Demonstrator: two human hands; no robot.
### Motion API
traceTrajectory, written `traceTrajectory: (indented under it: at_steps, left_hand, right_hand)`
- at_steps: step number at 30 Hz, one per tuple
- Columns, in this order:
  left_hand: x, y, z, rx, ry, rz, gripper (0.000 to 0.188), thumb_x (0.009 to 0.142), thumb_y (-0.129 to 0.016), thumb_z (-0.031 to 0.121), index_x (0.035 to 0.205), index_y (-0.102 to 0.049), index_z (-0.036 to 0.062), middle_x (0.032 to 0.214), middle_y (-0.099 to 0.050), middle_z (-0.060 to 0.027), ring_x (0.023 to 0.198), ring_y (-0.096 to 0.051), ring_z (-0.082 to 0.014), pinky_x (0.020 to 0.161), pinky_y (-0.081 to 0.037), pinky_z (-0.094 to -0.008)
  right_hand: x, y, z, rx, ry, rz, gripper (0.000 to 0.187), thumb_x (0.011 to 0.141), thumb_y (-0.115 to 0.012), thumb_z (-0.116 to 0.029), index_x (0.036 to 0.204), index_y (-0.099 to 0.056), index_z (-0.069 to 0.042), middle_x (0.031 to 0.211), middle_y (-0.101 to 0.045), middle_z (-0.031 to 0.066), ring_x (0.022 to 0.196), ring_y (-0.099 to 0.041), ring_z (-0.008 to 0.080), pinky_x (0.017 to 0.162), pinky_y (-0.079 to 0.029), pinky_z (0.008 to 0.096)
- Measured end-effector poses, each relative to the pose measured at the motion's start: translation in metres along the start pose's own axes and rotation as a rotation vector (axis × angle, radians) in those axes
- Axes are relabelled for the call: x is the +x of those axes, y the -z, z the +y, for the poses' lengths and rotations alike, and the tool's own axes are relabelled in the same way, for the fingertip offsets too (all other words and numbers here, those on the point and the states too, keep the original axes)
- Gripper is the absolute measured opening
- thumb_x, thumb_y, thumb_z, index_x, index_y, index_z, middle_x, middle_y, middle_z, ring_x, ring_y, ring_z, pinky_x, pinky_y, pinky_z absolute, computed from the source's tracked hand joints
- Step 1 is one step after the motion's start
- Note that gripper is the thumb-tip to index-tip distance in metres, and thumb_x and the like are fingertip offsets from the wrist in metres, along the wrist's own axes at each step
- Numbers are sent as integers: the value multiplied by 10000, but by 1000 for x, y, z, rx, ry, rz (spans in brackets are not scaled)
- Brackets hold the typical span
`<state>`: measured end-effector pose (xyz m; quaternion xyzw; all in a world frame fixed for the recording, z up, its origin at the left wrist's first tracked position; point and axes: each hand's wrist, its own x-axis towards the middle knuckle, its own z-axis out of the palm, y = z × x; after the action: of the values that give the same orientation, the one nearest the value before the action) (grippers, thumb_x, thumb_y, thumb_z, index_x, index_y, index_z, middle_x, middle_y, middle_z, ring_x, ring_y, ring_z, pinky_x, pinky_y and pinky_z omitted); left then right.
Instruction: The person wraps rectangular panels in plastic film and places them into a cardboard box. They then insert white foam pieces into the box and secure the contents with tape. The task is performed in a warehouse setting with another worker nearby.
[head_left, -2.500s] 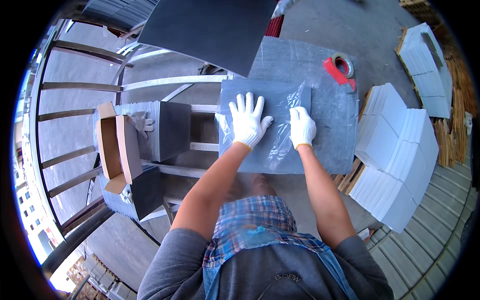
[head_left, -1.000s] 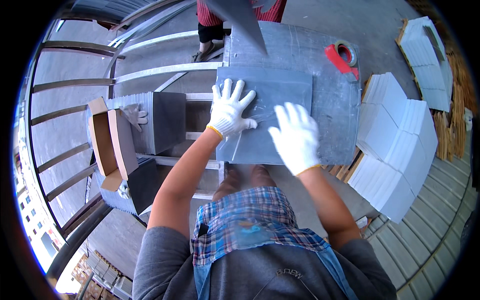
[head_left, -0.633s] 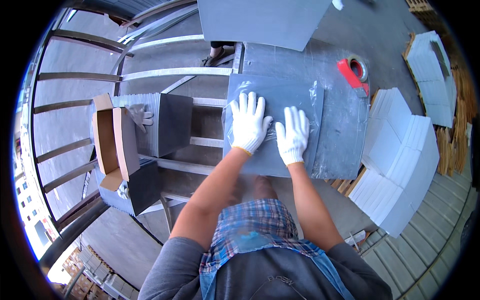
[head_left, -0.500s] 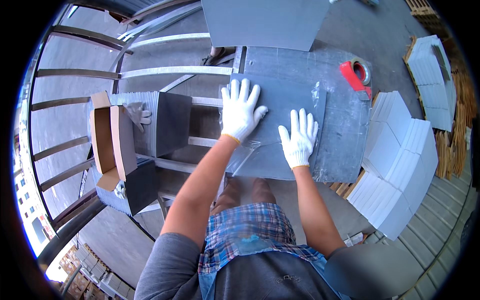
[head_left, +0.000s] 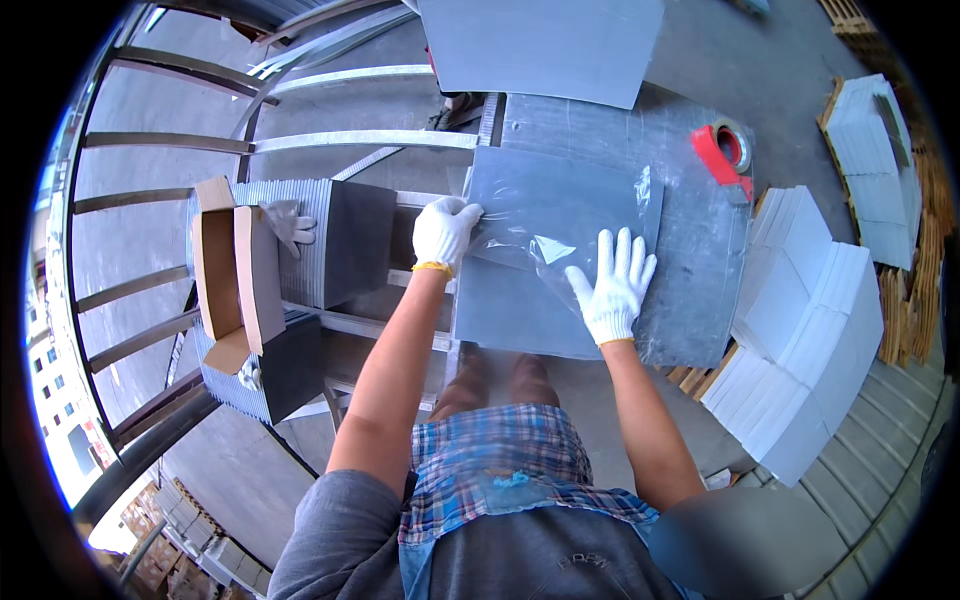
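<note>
A flat grey panel point(head_left: 520, 315) lies on the metal worktable, with clear plastic film point(head_left: 553, 248) creased and shiny over it. At the panel's left edge, my white-gloved left hand point(head_left: 445, 233) is closed, its fingers pinching the film's edge; wrinkles run from it across the panel. My right hand point(head_left: 612, 292), also in a white glove, lies flat on the film near the panel's right side, fingers spread.
A red tape dispenser point(head_left: 722, 160) sits right of the panel. Another grey panel point(head_left: 540, 50) stands at the far edge. Left, an open cardboard box point(head_left: 260, 280) and stacked grey panels point(head_left: 360, 240) rest on a metal-bar frame. White stacks point(head_left: 790, 340) stand right on pallets.
My left hand has drawn back from lying open on the panel to its left edge and closed on the film. Film creases now show mid-panel. My right hand stays flat in about the same place.
</note>
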<state>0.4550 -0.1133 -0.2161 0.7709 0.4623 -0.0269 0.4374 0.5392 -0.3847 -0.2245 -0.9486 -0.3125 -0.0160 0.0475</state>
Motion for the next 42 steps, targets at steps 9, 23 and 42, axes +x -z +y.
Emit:
traceTrajectory:
  at_steps: [9, 23, 42]
  left_hand:
    - [36, 6, 13, 354, -305, 183, 301, 866, -704, 387, 921, -739, 93, 884, -723, -156, 841, -690, -365, 724, -533, -450]
    - [-24, -26, 76, 579, -479, -137, 428, 957, -603, 465, 1022, -637, 44, 823, -734, -149, 791, -727, -340, 678, -556, -470]
    - [-39, -29, 44, 736, -329, -142, 761, 660, -877, 473, 1238, -619, 51, 1151, -655, -184, 1026, -655, -364, 825, -537, -467]
  right_hand:
    - [-15, -20, 14, 143, 661, 21, 615, 897, -558, -277, 1500, -437, -275, 1506, -448, 84, 1380, -393, 369, 1133, -295, 618]
    - [-3, -6, 1, 214, 934, -209, 431, 916, -504, -252, 1329, -600, -329, 1421, -570, 56, 1334, -503, 293, 1133, -354, 556]
    - [-28, -2, -12, 382, 1197, -156, 414, 896, -546, -239, 1296, -633, -305, 1435, -577, 37, 1333, -524, 287, 1130, -391, 561]
